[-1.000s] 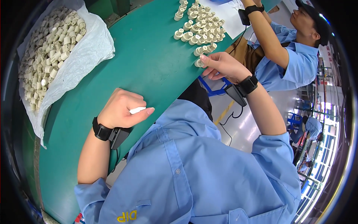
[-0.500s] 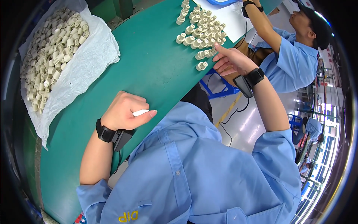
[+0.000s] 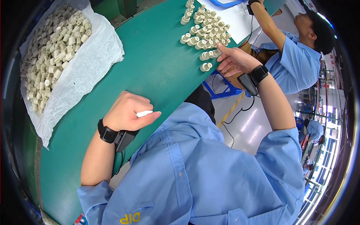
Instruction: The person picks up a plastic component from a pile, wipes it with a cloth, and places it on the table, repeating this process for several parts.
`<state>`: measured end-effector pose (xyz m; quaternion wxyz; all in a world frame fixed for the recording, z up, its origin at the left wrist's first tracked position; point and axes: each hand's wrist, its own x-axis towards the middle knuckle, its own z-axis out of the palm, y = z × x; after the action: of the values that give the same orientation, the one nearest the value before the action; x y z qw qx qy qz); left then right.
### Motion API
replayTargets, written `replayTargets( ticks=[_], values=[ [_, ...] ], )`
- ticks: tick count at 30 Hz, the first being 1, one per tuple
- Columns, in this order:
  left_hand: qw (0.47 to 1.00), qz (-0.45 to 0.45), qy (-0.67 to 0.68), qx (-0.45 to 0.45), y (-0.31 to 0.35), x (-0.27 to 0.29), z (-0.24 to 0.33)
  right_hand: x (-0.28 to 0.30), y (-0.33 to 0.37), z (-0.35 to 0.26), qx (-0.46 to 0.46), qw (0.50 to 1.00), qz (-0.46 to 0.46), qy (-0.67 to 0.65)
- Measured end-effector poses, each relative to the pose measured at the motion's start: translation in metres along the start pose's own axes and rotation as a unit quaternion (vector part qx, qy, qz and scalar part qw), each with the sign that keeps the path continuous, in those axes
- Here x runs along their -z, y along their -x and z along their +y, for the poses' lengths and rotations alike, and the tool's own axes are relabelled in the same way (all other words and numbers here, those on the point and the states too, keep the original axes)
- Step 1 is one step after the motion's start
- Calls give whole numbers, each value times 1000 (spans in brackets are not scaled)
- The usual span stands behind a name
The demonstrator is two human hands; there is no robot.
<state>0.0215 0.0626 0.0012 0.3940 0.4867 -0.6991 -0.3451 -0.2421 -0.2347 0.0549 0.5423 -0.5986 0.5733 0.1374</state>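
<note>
Over the green table my left hand (image 3: 129, 111) is curled into a fist around a small white piece (image 3: 144, 113); only its end shows between thumb and forefinger, and its kind is hidden. My right hand (image 3: 239, 61) is open at the table's edge, fingers apart and palm turned toward the left. Its thumb and fingertips are beside a short row of cream cylindrical caps (image 3: 207, 56); whether they touch is unclear. One cap (image 3: 206, 67) stands alone nearer me. Beyond, several more caps (image 3: 204, 32) stand upright in a cluster.
A large heap of loose cream caps (image 3: 56, 52) lies on a white sheet (image 3: 98, 56) at the left of the green table (image 3: 150, 75). White paper (image 3: 240, 26) and a blue tray (image 3: 225, 4) are at the far end. A co-worker (image 3: 288, 56) sits to the right near a blue stool (image 3: 225, 90).
The whole view has shifted slightly, with table items appearing a little farther right. Both hands keep the same pose, the white piece still in my left fist.
</note>
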Motion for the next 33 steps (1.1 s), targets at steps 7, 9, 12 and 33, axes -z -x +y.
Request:
replayTargets(
  ticks=[7, 9, 12, 33],
  values=[
    [1000, 5, 14, -5, -2, 2, 1, -1, -4, 2, -1, 1000, 14, 20],
    [1000, 6, 20, -5, -2, 2, 1, -1, -7, 1, 13, 999, 16, 36],
    [1000, -2, 12, 12, -1, 3, 0, -2, -6, 1, 21, 998, 25, 48],
    [1000, -8, -7, 1, 2, 4, 1, -11, 13, -22, 13, 992, 28, 120]
  ],
)
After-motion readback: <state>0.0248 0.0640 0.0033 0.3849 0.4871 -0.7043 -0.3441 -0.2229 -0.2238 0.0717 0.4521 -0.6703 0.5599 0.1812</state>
